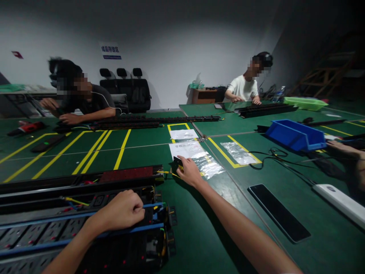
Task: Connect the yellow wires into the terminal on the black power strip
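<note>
Green desk [191,243] below, we pinch a black piece [177,161] in our right hand [188,171] near the red strip [128,174], apparently positioning it; our left hand [122,211] curls, grip unclear. Next, the yellow wire [166,172] likely needs slack.

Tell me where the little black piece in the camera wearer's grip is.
In the head view, the little black piece is near the middle, in the right hand, beside the white paper's lower left corner.
</note>
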A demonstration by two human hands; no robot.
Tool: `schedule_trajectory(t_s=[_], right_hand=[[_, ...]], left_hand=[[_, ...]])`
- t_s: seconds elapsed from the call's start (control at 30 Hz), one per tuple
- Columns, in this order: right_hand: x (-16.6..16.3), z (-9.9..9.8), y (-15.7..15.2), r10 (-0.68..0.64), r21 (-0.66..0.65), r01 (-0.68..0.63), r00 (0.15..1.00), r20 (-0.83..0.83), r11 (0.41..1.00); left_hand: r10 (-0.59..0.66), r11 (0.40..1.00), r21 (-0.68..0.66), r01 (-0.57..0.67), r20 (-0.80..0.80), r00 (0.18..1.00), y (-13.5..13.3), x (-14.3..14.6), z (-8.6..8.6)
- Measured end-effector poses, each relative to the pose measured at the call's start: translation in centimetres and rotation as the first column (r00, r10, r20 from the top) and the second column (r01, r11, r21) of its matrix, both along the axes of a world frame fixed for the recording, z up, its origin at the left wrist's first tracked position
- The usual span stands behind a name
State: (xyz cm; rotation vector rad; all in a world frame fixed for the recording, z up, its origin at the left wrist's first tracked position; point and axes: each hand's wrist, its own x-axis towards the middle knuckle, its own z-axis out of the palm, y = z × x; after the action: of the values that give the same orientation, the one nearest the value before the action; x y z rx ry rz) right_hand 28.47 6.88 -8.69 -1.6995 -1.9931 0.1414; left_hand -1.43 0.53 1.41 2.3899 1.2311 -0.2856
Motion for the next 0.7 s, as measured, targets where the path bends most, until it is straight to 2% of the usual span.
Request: schedule_trajectory(t_s=[0.3,0.5,0.7], right_hand=[[0.00,-0.31,0.03,0.017,0.010,-0.017,1.000,-0.011,1.000],[-0.12,-0.58,-0.14,0.086,0.027,-0.087,0.996,0.036,0.996],[-0.33,0.02,-0.56,0.173,0.018,-0.173,0.985,0.027,0.985]], left_hand=[[-0.004,1.000,0.008,0.004,0.042,0.999,-0.12,-0.03,-0.04],[0.000,1.000,0.008,0.000,0.042,0.999,-0.20,0.03,0.15],[-0.003,1.000,-0.002,0.003,0.019,1.000,-0.33,0.32,0.59]])
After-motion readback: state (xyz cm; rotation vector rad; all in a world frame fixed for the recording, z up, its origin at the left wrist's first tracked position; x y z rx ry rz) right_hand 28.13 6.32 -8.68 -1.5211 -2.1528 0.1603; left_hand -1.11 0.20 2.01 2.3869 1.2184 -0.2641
